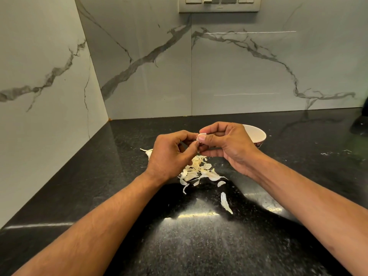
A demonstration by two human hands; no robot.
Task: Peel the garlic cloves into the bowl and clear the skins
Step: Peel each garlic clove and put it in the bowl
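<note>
One garlic clove [200, 135], pinched between two hands. One bowl [256, 134] at far right. One loose pile of skins [197, 172]; its pieces are too many to count.

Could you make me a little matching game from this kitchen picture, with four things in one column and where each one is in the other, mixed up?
Things:
1. garlic clove
2. bowl
3. pile of skins
4. switch panel

Places:
A. on the marble wall, at the top of the view
B. on the black counter, under the hands
C. pinched between the fingertips of the left hand and the right hand
D. on the counter behind the right hand

Pairs: 1-C, 2-D, 3-B, 4-A
</note>
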